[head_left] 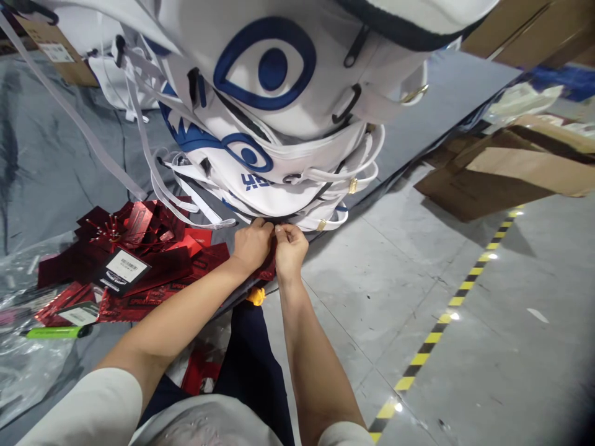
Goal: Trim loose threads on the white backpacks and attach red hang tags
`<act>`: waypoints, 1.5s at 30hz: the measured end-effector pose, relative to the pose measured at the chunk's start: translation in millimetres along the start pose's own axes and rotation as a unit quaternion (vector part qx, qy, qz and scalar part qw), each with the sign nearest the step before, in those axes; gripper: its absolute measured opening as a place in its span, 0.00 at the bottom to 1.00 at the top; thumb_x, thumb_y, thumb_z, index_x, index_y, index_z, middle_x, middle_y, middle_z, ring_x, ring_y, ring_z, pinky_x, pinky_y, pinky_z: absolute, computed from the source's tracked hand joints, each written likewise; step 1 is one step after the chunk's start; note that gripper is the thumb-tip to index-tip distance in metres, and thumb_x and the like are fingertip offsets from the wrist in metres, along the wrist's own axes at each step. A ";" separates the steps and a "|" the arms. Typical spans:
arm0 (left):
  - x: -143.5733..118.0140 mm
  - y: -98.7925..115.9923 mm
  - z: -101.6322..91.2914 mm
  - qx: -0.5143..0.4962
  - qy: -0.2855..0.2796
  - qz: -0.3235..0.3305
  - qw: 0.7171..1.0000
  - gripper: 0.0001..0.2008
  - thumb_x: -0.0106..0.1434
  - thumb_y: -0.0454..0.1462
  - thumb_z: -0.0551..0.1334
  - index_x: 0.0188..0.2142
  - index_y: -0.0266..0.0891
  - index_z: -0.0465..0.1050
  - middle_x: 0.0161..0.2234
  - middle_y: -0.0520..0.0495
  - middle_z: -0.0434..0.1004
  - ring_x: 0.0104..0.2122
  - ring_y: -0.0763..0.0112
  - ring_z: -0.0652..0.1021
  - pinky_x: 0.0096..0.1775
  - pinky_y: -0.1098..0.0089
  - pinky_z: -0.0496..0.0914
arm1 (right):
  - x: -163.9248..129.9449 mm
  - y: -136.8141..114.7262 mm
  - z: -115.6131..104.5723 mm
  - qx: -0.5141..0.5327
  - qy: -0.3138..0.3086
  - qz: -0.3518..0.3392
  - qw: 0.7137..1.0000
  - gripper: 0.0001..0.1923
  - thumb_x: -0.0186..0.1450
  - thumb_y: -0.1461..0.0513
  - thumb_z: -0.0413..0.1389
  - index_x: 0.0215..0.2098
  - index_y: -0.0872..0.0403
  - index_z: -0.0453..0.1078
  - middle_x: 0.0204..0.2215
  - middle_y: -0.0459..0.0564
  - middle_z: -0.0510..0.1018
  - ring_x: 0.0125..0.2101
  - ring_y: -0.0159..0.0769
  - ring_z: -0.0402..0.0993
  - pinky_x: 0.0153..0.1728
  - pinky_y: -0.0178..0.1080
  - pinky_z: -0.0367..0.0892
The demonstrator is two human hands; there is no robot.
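Note:
A stack of white bags [288, 155] with blue eye prints, zips and straps rises in front of me. At its lower front edge my left hand [253, 244] and my right hand [290, 248] meet, thumbs and fingers pinched close together. What they grip is too small and covered by the fingers to make out. A dark red tag [268, 271] shows just below and between them. Left of my left hand lies a heap of shiny red and black hang tags [153, 266], some with white barcode labels.
A green marker [54, 332] and clear plastic wrap [23, 365] lie at the left on the grey-covered table [41, 142]. A small yellow object [256, 296] is near the table edge. An open cardboard box [511, 167] stands on the floor at right, near yellow-black tape [434, 337].

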State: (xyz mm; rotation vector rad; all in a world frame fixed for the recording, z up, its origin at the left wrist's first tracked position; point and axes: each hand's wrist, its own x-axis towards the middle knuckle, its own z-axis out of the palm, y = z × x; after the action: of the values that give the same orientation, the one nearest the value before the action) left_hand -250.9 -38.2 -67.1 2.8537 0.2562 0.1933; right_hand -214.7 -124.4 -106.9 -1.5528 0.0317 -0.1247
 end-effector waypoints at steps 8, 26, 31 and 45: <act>-0.5 -9.6 -3.2 -0.070 -0.012 0.032 0.997 0.12 0.71 0.36 0.53 0.44 0.41 0.77 0.41 0.45 0.79 0.39 0.65 0.80 0.36 0.69 0.68 | -2.0 0.4 3.8 -0.015 0.015 0.003 1.000 0.10 0.59 0.54 0.58 0.29 0.54 0.71 0.26 0.46 0.75 0.29 0.35 0.70 0.35 0.38 0.66; -7.4 -3.3 -6.4 -0.056 0.006 0.043 0.997 0.12 0.72 0.35 0.51 0.44 0.41 0.74 0.43 0.46 0.80 0.41 0.63 0.81 0.36 0.68 0.70 | 1.7 5.8 1.1 0.032 0.029 0.008 0.999 0.17 0.49 0.50 0.62 0.27 0.54 0.71 0.26 0.46 0.74 0.29 0.35 0.69 0.37 0.40 0.66; -3.8 -1.0 -1.9 -0.057 0.020 0.030 0.998 0.13 0.73 0.37 0.51 0.49 0.37 0.70 0.41 0.42 0.79 0.38 0.62 0.82 0.34 0.66 0.72 | 8.6 13.3 3.0 0.051 0.029 0.017 0.998 0.18 0.47 0.49 0.64 0.27 0.53 0.70 0.24 0.43 0.71 0.27 0.33 0.67 0.34 0.40 0.66; 0.2 -9.5 -2.0 -0.065 0.017 0.066 0.996 0.12 0.70 0.35 0.52 0.46 0.33 0.73 0.42 0.39 0.78 0.41 0.57 0.82 0.36 0.63 0.76 | 4.6 16.6 5.1 0.055 -0.007 0.071 0.996 0.21 0.43 0.48 0.65 0.28 0.52 0.68 0.22 0.40 0.67 0.23 0.29 0.58 0.26 0.36 0.53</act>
State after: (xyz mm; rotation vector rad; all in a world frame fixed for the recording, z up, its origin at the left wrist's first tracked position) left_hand -252.6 -28.7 -67.7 2.7413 0.0600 0.2737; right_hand -208.6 -119.5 -123.1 -1.4358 0.1218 -0.0024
